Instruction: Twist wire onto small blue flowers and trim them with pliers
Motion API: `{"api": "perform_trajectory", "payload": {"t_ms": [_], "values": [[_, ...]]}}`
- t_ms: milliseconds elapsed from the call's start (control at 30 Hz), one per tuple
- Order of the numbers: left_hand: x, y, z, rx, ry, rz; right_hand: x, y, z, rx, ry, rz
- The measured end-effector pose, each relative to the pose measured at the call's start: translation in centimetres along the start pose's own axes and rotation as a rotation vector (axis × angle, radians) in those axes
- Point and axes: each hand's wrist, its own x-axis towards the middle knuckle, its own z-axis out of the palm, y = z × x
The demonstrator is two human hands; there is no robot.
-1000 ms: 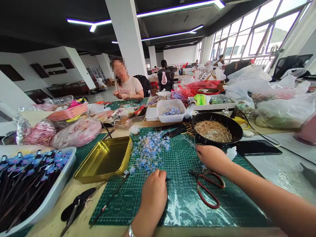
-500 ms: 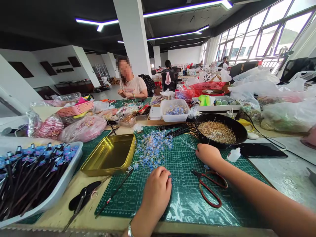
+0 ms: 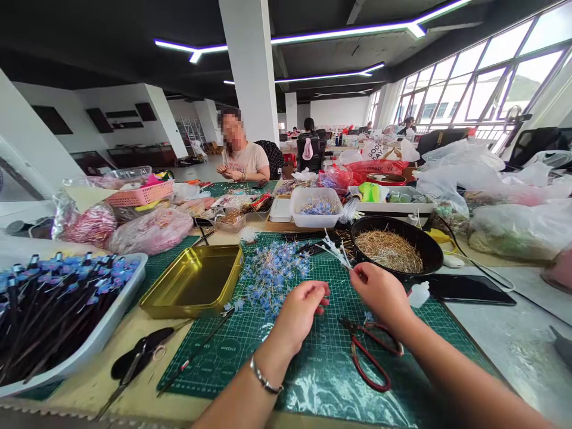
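My right hand [image 3: 379,292] is closed in a pinch on a thin wire sprig with white beads [image 3: 334,249], lifted above the green cutting mat [image 3: 322,363]. My left hand [image 3: 300,313] is raised off the mat with fingers curled together; what it pinches is too small to make out. A pile of blue bead flowers on wires [image 3: 272,274] lies just beyond my left hand. Red-handled scissors [image 3: 369,351] lie on the mat under my right wrist. A black round pan of gold wire pieces [image 3: 391,247] stands behind my right hand.
A gold tin tray [image 3: 194,280] sits left of the flower pile. A white tray of dark sticks with blue flowers [image 3: 58,310] fills the left. Black scissors [image 3: 134,363] and a thin stick [image 3: 196,354] lie near the front edge. A phone [image 3: 469,289] lies right. A person sits across the table.
My right hand has picked a white-beaded wire sprig up from beside the pan. My left hand has risen off the mat and turned toward the right hand.
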Motion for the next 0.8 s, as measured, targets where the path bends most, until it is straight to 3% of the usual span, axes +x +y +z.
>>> {"api": "perform_trajectory", "payload": {"t_ms": [200,367,567,800], "values": [[0.7,0.5,3.3,-0.353,-0.017,-0.017,-3.6,-2.5,0.9,0.154,0.029,-0.109],[-0.2,0.1,3.1,-0.483,0.0,-0.026,-4.9,-1.7,-0.2,0.374,-0.024,-0.162],[-2.6,1.3,2.7,-0.461,-0.177,-0.058,-3.6,-0.4,-3.0,0.781,-0.176,-0.124],[-4.6,1.4,3.9,-0.352,-0.212,-0.093,-4.5,-1.6,-2.1,1.168,-0.4,-0.05]]}}
